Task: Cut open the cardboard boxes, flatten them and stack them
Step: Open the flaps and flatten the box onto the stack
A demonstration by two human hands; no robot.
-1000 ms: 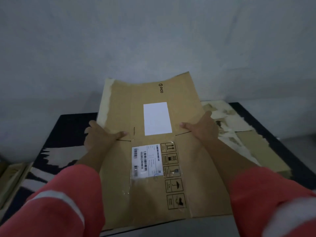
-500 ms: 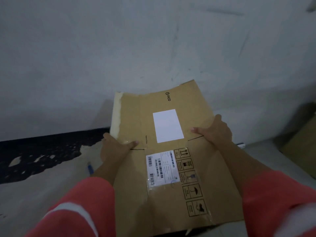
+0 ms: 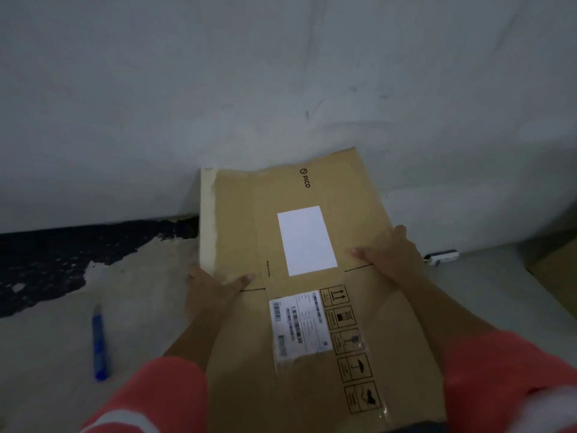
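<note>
Biggest first: pale, scuffed wall (image 3: pixel 281 73) across the back. Below it, grey floor (image 3: pixel 140 307) with a dark patch (image 3: pixel 46 254) at left. Then the box (image 3: pixel 237 214), flattened, off the floor, carried in front of the chest. Far end tilted up toward the wall, labels and handling marks facing up, pale torn strip along the left edge. Looks already cut and flat, so judged as the carry-to-stack step. No stack in view, so can't say how far along. At the right edge, part of another brown box (image 3: pixel 559 270) on the floor, state unclear. Next, left hand (image 3: pixel 212 289) pinching the left edge, thumb on top, fingers hidden underneath. Then right hand (image 3: pixel 390 254), same on the right edge, thumb laid on top near a slit, other fingers wrapped round the side. Both clamped on cardboard, not spread. Smaller: blue tool (image 3: pixel 99 342) on the floor at left, well apart from the box. Probably the cutter, blade state impossible to tell. Smallest: white item (image 3: pixel 441 257) at the wall base, right of the right hand, too small to identify. Risks: held only at mid-length, so could fold at the crease between the slits, then sag or slip out if swung fast. Could catch the far end on the wall when lowering, seemingly near it. Could step or kneel on the blue tool with eyes on the box, worse with a blade out. Dim light, so easy to miss both small items.
</note>
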